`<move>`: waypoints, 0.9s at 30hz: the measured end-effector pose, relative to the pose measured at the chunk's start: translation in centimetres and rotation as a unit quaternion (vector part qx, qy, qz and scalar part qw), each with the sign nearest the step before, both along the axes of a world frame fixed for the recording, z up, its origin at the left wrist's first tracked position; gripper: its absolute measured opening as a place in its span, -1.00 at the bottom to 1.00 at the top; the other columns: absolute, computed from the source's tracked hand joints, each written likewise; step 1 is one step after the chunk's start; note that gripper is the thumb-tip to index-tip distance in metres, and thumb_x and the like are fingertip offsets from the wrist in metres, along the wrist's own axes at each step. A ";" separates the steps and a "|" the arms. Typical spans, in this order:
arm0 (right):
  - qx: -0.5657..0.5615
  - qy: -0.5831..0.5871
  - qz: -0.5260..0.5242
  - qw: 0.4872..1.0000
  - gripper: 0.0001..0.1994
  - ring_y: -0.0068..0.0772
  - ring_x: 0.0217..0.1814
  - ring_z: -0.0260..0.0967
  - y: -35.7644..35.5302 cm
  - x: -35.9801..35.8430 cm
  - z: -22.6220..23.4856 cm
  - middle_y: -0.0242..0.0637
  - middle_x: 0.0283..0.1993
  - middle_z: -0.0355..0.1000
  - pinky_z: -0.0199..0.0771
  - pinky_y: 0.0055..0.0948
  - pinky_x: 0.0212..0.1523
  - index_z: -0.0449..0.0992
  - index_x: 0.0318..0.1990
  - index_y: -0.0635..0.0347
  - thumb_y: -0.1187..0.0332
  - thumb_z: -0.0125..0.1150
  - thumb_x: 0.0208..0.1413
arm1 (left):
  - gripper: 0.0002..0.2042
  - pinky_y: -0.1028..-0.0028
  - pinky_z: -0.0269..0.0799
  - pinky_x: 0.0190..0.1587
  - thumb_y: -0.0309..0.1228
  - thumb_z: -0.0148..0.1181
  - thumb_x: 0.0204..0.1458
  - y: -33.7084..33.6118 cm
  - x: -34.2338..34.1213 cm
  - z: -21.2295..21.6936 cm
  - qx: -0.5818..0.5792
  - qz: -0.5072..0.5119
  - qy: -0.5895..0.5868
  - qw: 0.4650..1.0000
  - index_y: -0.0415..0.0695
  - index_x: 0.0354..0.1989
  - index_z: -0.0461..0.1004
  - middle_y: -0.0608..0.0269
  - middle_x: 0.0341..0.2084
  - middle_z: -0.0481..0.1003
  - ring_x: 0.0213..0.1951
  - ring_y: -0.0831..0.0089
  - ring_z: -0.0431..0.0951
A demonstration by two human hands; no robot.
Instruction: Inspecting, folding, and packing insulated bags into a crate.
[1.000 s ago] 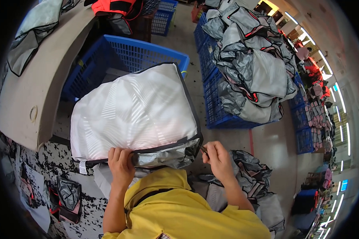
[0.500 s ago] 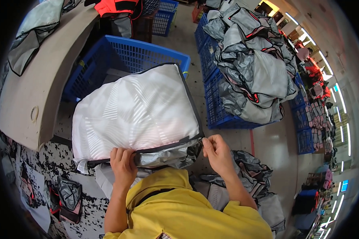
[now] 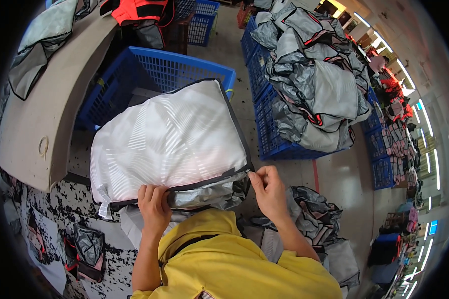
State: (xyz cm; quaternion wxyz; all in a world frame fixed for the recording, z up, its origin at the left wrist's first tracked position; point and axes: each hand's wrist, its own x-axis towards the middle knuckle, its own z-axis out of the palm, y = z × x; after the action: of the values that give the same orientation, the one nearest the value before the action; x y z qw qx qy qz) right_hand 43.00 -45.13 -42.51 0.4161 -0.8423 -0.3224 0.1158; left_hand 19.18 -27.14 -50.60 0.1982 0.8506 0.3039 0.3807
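Note:
In front of me lies a white bag of soft, puffy fabric with a shiny line pattern and black edging. Silver lining shows below its near edge. My left hand is closed over that near edge, fingers on top of the black edging; the thumb is mostly hidden. At the near right corner, my right hand pinches the edging between thumb and forefinger. A small white label hangs from the near left corner. What supports the bag is largely hidden beneath it.
Behind the bag stands a blue plastic crate. More blue crates at right bear a high heap of silver-grey bags. A beige curved tabletop is at left. Further bags lie low by my right arm; black scraps litter the floor at left.
The right hand has shifted slightly left, its pinch still at the bag's corner. The left hand stays in place. The label hangs a little lower.

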 end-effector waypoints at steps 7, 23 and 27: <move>0.045 0.069 0.059 0.995 -0.74 -0.40 -0.50 0.46 -2.1 0.2 -1.6 -0.30 -0.47 0.51 0.41 -0.42 -0.42 0.39 -0.14 0.20 0.24 0.32 0.32 | -0.81 0.19 0.31 -0.22 -0.70 0.24 -0.08 0.0 -0.1 -0.1 -0.010 0.008 -0.002 1.000 -0.18 -0.29 0.52 0.13 -0.43 0.44 -0.32 0.07 0.40; -0.176 -0.135 0.209 0.952 -0.67 -0.11 -0.45 0.61 2.8 2.2 5.8 -0.18 -0.50 0.57 0.50 -0.27 -0.46 0.39 -0.15 0.16 0.14 0.38 0.25 | -0.80 0.19 0.31 -0.23 -0.70 0.25 -0.10 0.0 0.1 -0.3 0.003 0.012 -0.007 1.000 -0.19 -0.29 0.52 0.11 -0.43 0.44 -0.31 0.06 0.41; -0.260 -0.194 0.262 0.909 -0.65 -0.04 -0.53 0.53 4.6 2.2 7.5 -0.23 -0.55 0.55 0.38 -0.17 -0.54 0.36 -0.16 0.14 0.07 0.32 0.28 | -0.81 0.20 0.29 -0.22 -0.68 0.28 -0.10 -0.1 -0.1 -0.6 0.001 0.016 -0.001 1.000 -0.17 -0.30 0.52 0.14 -0.43 0.44 -0.31 0.08 0.41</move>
State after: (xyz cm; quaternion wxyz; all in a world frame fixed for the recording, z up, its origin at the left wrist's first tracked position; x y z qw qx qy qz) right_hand 45.20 -40.53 -34.99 0.0665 -0.8119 -0.5642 0.1341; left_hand 19.11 -27.19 -51.25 0.1913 0.8455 0.3169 0.3849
